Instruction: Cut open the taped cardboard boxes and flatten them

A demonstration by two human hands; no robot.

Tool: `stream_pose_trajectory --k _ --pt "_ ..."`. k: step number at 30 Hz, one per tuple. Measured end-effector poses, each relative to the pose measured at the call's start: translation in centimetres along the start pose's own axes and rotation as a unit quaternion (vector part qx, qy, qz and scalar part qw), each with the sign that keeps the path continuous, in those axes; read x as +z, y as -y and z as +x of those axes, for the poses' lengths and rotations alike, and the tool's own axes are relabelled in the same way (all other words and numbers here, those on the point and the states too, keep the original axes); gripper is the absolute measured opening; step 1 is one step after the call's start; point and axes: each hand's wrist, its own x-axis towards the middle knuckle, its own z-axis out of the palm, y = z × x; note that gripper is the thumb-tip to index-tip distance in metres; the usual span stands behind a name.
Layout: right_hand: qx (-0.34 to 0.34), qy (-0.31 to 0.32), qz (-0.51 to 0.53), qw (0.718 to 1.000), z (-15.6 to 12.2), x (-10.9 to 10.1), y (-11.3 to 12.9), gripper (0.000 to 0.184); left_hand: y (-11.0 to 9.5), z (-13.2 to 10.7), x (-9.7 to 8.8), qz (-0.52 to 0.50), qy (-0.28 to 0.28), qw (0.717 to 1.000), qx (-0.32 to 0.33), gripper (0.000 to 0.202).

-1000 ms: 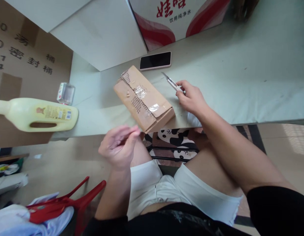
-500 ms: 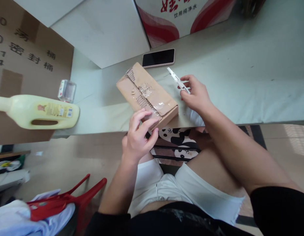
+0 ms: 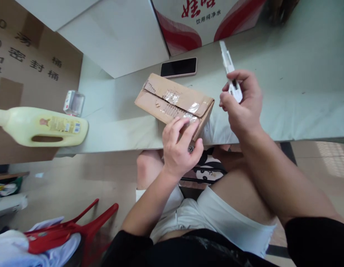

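Note:
A small brown cardboard box (image 3: pixel 160 100) lies slanted on the cloth-covered table, its taped top scuffed and torn along the seam. At the box's near right corner my left hand (image 3: pixel 179 146) grips it, fingers on the taped top and thumb by the end face. My right hand (image 3: pixel 242 100) is closed around a white box cutter (image 3: pixel 226 61), raised to the right of the box and apart from it. The cutter's tip points away from me; whether its blade is out I cannot make out.
A phone (image 3: pixel 179 67) lies behind the box, before a red-and-white carton (image 3: pixel 205 27) and a white box (image 3: pixel 118 37). To the left are a pale yellow bottle (image 3: pixel 49 126), a small clear container (image 3: pixel 74 103) and a large carton (image 3: pixel 35 92). The table edge (image 3: pixel 118 150) runs close to me.
My right hand has lifted the box cutter away to the right and turned it more upright. The cardboard box has turned and shifted right, with my left hand moving along on it.

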Motion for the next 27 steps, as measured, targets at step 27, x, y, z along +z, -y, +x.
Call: stream_pose_trajectory --k 27 --pt "-0.145 0.071 0.155 0.975 -2.1 0.4 4.4 0.016 3.4 -0.2 3.0 0.099 -0.078 0.991 -0.052 0.065"
